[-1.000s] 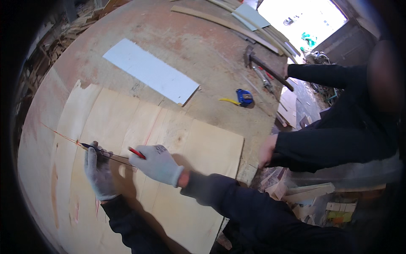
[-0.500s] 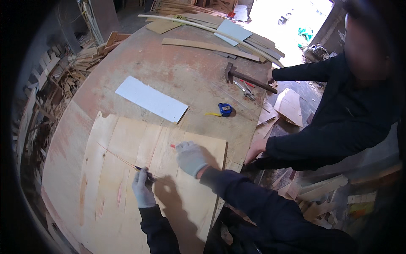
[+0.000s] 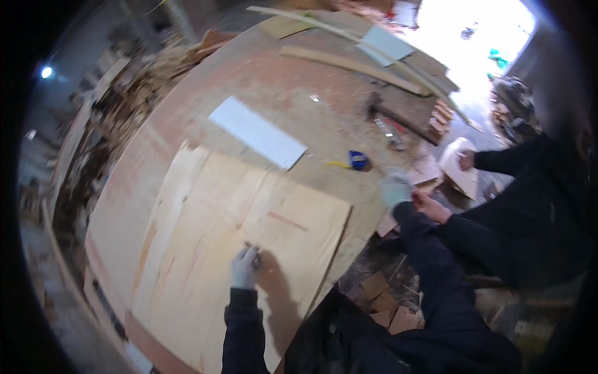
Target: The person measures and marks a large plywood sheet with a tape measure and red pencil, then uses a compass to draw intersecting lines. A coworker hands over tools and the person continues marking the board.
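My left hand [image 3: 243,269], in a pale glove, is closed on a small dark tool [image 3: 254,252] over a wide plywood sheet [image 3: 205,206]. The tool's kind is blurred. A thin reddish stick [image 3: 287,220], like a pencil, lies on the sheet up and right of that hand. My gloved right hand [image 3: 396,188] reaches past the sheet's right side, close to a co-worker's bare hand [image 3: 434,207]. Motion smears its fingers, and I cannot tell whether the two hands touch. The co-worker's other hand [image 3: 466,159] is at a pale board [image 3: 460,169].
Beyond the sheet lie a white panel [image 3: 258,132], a blue tape measure [image 3: 357,160], a hammer [image 3: 405,119] and pliers [image 3: 391,133]. Long strips [image 3: 352,67] line the far edge. Scrap wood [image 3: 118,112] is heaped left of the table; more offcuts [image 3: 386,299] lie below its right edge.
My right hand has left the sheet and moved right to the co-worker's hand; the reddish stick now lies there. The co-worker's hand has left the hammer handle. The view has shifted.
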